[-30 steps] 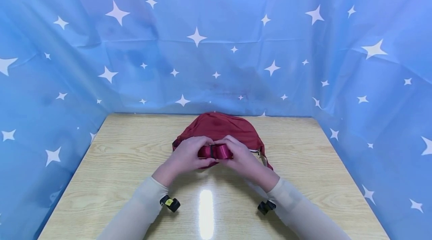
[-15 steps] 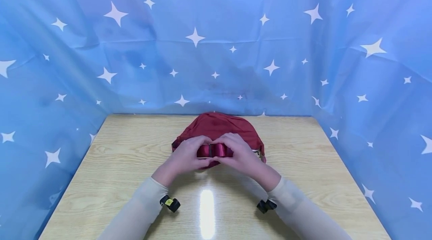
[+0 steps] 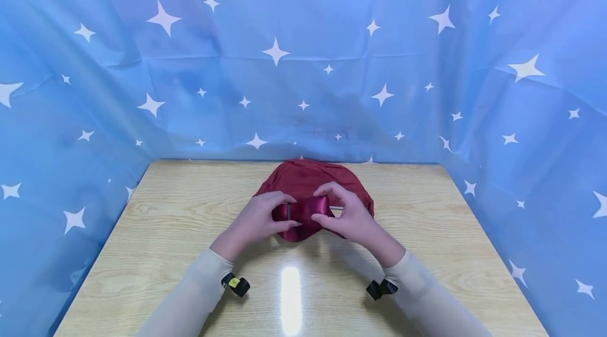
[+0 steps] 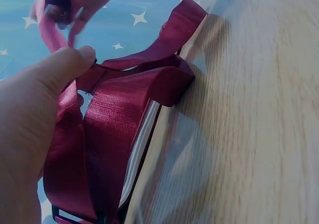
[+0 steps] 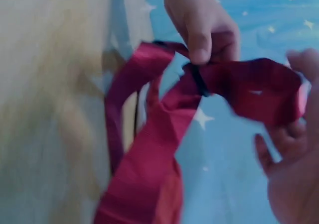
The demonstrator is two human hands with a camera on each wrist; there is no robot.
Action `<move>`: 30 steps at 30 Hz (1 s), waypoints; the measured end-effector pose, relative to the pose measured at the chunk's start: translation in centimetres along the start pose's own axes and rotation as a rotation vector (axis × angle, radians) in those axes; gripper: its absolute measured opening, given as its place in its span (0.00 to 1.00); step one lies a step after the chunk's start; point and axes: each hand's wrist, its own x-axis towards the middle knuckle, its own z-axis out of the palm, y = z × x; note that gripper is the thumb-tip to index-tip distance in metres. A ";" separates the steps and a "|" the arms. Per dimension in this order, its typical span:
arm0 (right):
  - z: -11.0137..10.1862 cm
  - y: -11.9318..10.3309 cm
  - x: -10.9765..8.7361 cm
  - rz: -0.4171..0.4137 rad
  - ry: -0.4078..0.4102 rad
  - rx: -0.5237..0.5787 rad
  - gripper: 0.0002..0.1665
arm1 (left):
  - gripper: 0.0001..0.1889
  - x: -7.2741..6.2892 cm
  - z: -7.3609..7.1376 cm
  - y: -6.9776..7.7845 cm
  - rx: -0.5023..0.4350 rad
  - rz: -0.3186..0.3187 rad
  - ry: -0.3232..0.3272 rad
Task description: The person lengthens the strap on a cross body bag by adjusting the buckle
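A dark red fabric bag (image 3: 308,174) lies at the back middle of the table. Over its front, both hands hold its shiny red strap (image 3: 305,210). My left hand (image 3: 256,218) pinches the strap beside a narrow dark slider (image 3: 289,211), thumb below and fingers above. At the looped end of the strap, my right hand (image 3: 351,216) has its thumb and fingers round the webbing. In the right wrist view this loop (image 5: 264,92) bulges out past the slider, towards the right fingers. A black buckle (image 4: 75,218) and more folded strap (image 4: 114,119) show in the left wrist view.
Pale wood-grain table (image 3: 189,184) lies under the bag, with a bright light reflection near the front. Blue curtain (image 3: 303,79) with white stars encloses the back and sides. A white zip edge (image 4: 142,149) runs along the bag beneath the strap.
My right hand has moved to the right, away from the left hand, drawing the strap's looped end out. The hands touched before and are now apart. The left hand stays nearly in place.
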 end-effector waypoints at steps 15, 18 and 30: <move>1.3 -2.1 1.8 -0.065 -0.134 -0.599 0.26 | 0.26 0.1 -0.5 0.1 -0.022 -0.008 -0.025; 0.7 -1.4 1.2 -0.054 -0.021 -0.416 0.24 | 0.27 -0.1 -0.7 0.0 -0.017 -0.032 -0.014; 0.9 -1.2 1.4 0.014 -0.143 -0.468 0.30 | 0.27 -0.2 -1.1 -0.2 0.001 -0.060 -0.048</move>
